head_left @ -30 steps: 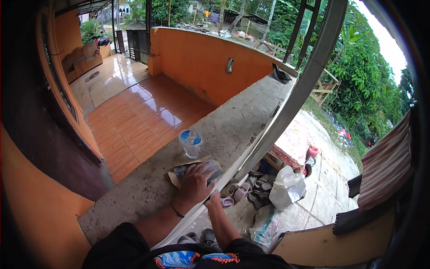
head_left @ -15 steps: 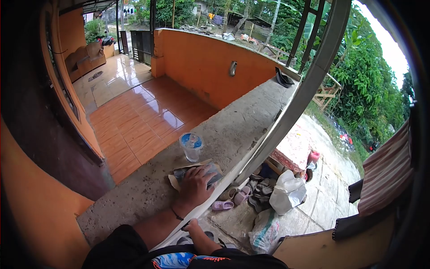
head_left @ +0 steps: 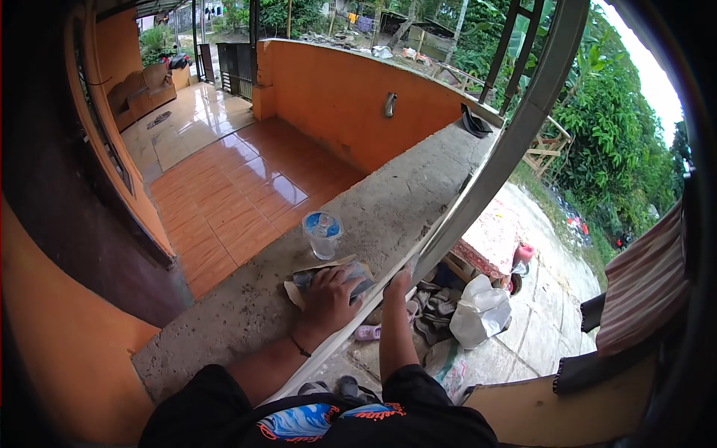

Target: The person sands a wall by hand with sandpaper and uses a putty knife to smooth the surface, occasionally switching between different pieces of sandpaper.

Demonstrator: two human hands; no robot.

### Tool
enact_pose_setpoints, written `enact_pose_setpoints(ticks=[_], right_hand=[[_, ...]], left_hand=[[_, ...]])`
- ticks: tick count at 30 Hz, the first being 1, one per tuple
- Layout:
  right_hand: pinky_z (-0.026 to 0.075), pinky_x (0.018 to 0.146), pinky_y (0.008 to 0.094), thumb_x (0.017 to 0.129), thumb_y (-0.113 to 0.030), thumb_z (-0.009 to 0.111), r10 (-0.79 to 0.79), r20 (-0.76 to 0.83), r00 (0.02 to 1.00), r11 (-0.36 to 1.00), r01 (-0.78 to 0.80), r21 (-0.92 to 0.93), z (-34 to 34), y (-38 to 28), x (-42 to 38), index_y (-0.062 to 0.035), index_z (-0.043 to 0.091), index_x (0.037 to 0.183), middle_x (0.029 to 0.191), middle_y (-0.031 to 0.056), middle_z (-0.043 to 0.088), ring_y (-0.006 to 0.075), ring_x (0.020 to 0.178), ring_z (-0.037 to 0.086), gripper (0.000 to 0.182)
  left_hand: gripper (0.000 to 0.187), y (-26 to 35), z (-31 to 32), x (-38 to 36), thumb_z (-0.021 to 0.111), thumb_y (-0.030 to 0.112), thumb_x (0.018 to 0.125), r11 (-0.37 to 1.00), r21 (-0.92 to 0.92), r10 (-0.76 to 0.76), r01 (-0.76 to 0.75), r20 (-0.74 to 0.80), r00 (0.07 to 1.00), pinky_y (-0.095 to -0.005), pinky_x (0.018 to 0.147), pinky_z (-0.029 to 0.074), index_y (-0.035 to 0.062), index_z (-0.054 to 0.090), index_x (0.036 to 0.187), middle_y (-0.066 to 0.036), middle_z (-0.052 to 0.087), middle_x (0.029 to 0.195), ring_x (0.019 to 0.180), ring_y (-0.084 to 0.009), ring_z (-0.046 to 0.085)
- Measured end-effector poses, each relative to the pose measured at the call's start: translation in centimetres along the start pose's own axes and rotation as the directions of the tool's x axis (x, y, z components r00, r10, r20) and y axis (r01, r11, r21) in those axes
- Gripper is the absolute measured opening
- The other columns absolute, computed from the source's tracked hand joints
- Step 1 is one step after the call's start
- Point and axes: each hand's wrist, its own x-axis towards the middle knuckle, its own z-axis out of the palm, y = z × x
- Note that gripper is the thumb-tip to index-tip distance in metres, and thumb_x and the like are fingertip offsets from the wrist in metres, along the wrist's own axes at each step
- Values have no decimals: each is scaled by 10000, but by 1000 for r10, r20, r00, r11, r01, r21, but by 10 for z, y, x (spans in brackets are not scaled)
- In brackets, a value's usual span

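Observation:
My left hand (head_left: 328, 299) lies on a dark, flat piece with brown paper (head_left: 293, 293) around it, on top of the rough concrete ledge (head_left: 239, 321). Its fingers are spread over the dark piece. Just beyond them stands a clear plastic cup (head_left: 323, 236) with a blue and white print. My right hand (head_left: 398, 284) is at the pale outer edge of the ledge, beside the grey post. Its fingers are bent and mostly hidden, so what they hold cannot be made out.
A grey post (head_left: 493, 194) rises slantwise from the ledge's outer edge. A black object (head_left: 476, 122) lies at the ledge's far end. Below on the right are shoes (head_left: 433, 313), a white sack (head_left: 480, 312) and a patterned cloth (head_left: 489, 239). Tiled floor (head_left: 239, 187) lies left.
My right hand has moved up and forward from near my body to the ledge's outer edge. My left hand stays on the dark piece. The whole view has shifted slightly.

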Motion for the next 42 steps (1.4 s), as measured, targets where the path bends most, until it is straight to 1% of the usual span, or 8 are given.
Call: enact_pose_setpoints(ticks=[6,9,16,21,26,27,32,42], right_hand=[[412,979,443,953,-340,314,650,18,760,758,-650,61,-163,204,-86,-60,452,1284,1237,133,538,317,1131,513,455],[413,976,447,953,-339,309,747,-18,664,664,-746,39,-160,213,-102,-66,460,1274,1230,135,540,315,1127,514,448],[450,914,434,965,-340,313,202,131,971,979,-202,-17,-51,43,37,-50,485,1239,1168,127,563,295,1049,553,435],[463,894,399,972,-365,312,29,19,999,1000,-29,9,-13,5,34,-22,487,1232,1136,108,576,275,1008,568,464],[441,946,425,945,-317,338,293,-19,956,954,-293,-61,-87,107,-41,-38,495,1213,1172,130,565,306,1046,557,418],[418,975,436,952,-318,316,369,46,928,894,-342,-289,-173,188,-19,-34,489,1222,1204,140,549,323,1091,532,428],[403,990,434,956,-326,301,687,-30,726,719,-684,-125,-166,194,-104,-32,486,1226,1218,144,541,324,1117,516,439],[478,833,374,949,-402,426,-77,129,989,970,104,-218,30,-70,48,-36,512,1220,1103,93,587,238,971,573,463]], left_hand=[[328,1,-4,2,640,251,781,1000,-8,21,-21,5,1000,-398,981,351,79,641,1061,-140,569,1179,1109,-278,515],[335,-1,-2,2,641,246,775,1000,-8,15,-15,17,1000,-401,979,349,81,639,1067,-139,569,1178,1110,-285,511],[309,1,-2,2,636,237,788,1000,-15,-18,17,-6,1000,-415,991,347,81,644,1054,-132,563,1185,1101,-286,513],[323,1,-1,4,640,251,784,999,14,-36,36,11,999,-414,992,345,85,635,1061,-119,563,1184,1107,-274,505],[321,1,-1,5,641,251,782,1000,9,-19,19,-7,1000,-412,990,345,87,637,1058,-115,564,1184,1095,-275,510],[321,1,-1,4,641,251,781,1000,-1,-23,23,0,1000,-412,989,345,87,637,1057,-114,564,1184,1092,-275,510],[363,0,-2,4,643,247,767,1000,-4,-18,18,-10,1000,-395,985,344,77,628,1086,-135,566,1183,1084,-277,519],[302,0,-1,10,631,219,797,1000,2,-17,17,53,998,-419,988,349,78,631,1064,-134,556,1197,1117,-296,505]])
